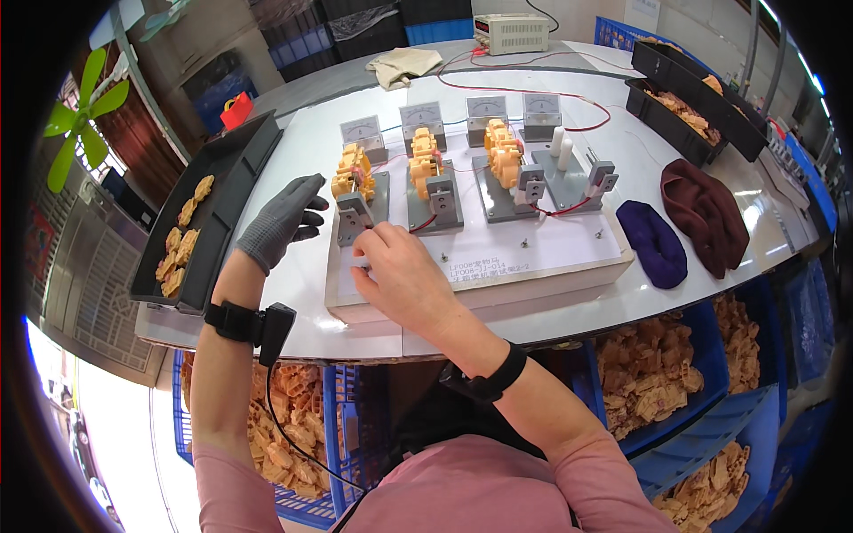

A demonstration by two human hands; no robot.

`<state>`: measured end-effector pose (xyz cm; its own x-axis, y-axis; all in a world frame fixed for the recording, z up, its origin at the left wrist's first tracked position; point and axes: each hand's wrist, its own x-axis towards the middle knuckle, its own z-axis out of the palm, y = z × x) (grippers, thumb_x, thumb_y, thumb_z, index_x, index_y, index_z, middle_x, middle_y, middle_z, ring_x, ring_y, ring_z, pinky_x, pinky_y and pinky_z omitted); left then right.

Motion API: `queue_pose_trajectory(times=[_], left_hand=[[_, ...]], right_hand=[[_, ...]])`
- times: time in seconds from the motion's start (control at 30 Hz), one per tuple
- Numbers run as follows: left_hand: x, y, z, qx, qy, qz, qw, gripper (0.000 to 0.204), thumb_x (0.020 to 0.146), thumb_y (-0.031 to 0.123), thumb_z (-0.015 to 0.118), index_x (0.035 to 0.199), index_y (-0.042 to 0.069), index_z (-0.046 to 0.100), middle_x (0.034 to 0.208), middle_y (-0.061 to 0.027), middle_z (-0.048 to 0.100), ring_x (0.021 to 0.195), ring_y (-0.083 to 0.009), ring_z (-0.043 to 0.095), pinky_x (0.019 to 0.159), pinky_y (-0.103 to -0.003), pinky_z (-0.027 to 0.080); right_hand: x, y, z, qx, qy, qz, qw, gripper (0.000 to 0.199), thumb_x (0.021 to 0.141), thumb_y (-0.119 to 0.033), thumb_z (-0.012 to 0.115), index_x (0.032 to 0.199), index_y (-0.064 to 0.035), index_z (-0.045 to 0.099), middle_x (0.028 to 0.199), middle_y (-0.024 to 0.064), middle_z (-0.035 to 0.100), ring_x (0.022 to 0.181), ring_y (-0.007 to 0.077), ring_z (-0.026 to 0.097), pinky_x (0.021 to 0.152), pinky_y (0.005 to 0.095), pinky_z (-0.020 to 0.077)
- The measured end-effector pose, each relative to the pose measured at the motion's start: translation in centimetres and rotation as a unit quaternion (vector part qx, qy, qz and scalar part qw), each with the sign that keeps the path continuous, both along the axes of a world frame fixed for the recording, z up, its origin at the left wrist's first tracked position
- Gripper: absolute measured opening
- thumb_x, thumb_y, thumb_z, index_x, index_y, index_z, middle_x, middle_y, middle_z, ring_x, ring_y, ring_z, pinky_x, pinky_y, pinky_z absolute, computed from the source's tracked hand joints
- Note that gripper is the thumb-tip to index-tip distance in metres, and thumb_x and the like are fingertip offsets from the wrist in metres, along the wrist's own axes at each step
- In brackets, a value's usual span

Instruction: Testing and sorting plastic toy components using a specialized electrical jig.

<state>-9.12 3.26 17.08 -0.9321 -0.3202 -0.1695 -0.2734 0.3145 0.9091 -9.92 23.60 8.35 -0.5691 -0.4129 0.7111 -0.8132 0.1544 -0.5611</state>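
My left hand (286,222), in a grey glove, is open with its fingers spread, just left of the leftmost test fixture (377,200). My bare right hand (400,271) is closed at the front of that fixture, its fingertips bent down over the board; what they hold is hidden. A yellow plastic gearbox part (354,172) sits on the leftmost fixture. Beside it, a second yellow part (425,164) and a third yellow part (505,153) sit on their own fixtures. The rightmost fixture (569,182) carries two white posts. All stand on a white test board (480,258).
Analog meters (420,120) line the board's back. At left lies a black tray (213,222) of yellow parts; black bins (684,111) stand far right. A purple cloth ring (653,244) lies beside a maroon one (706,218). Blue crates (702,351) hold parts below; a power supply (511,34) stands behind.
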Motion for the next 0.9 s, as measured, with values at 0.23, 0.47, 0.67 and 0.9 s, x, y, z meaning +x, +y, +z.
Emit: queue_pose_trajectory(times=[0.23, 0.47, 0.67, 0.9], left_hand=[[0.0, 0.2, 0.2, 0.008, -0.003, 0.006, 1.0, 0.046, 0.098, 0.048, 0.058, 0.131, 0.016, 0.059, 0.102, -0.0014, 0.06, 0.083, -0.0097, 0.057, 0.078, -0.028, 0.05], [-0.1, 0.1, 0.0, 0.014, -0.005, 0.007, 1.0, 0.048, 0.097, 0.049, 0.059, 0.129, 0.014, 0.06, 0.101, -0.0018, 0.06, 0.083, -0.0102, 0.057, 0.077, -0.028, 0.05], [-0.1, 0.2, 0.0, 0.013, -0.003, 0.004, 1.0, 0.049, 0.096, 0.051, 0.059, 0.128, 0.014, 0.06, 0.099, -0.0022, 0.06, 0.083, -0.0107, 0.057, 0.079, -0.028, 0.05], [-0.1, 1.0, 1.3, 0.01, 0.008, -0.003, 1.0, 0.05, 0.095, 0.054, 0.059, 0.128, 0.016, 0.06, 0.101, -0.0012, 0.06, 0.085, -0.0106, 0.057, 0.079, -0.028, 0.049]], right_hand=[[0.0, 0.0, 0.0, 0.009, -0.003, -0.006, 1.0, 0.014, 0.081, -0.007, 0.067, 0.092, -0.0034, 0.059, 0.092, 0.0118, 0.057, 0.09, 0.0314, 0.059, 0.08, 0.0404, 0.0497], [-0.1, -0.3, -0.2, 0.009, 0.014, -0.02, 1.0, 0.008, 0.081, -0.005, 0.066, 0.085, -0.0015, 0.06, 0.091, 0.0122, 0.058, 0.088, 0.0316, 0.06, 0.08, 0.0409, 0.05], [-0.2, -0.5, -0.4, 0.005, 0.021, -0.028, 0.999, 0.008, 0.081, -0.004, 0.066, 0.084, -0.001, 0.06, 0.091, 0.0128, 0.058, 0.088, 0.0326, 0.06, 0.08, 0.0411, 0.0503], [-0.5, -0.2, 0.5, -0.1, -0.097, 0.023, 0.99, 0.029, 0.085, -0.009, 0.07, 0.108, 0.0002, 0.054, 0.1, 0.0164, 0.056, 0.096, 0.0336, 0.058, 0.087, 0.0412, 0.0485]])
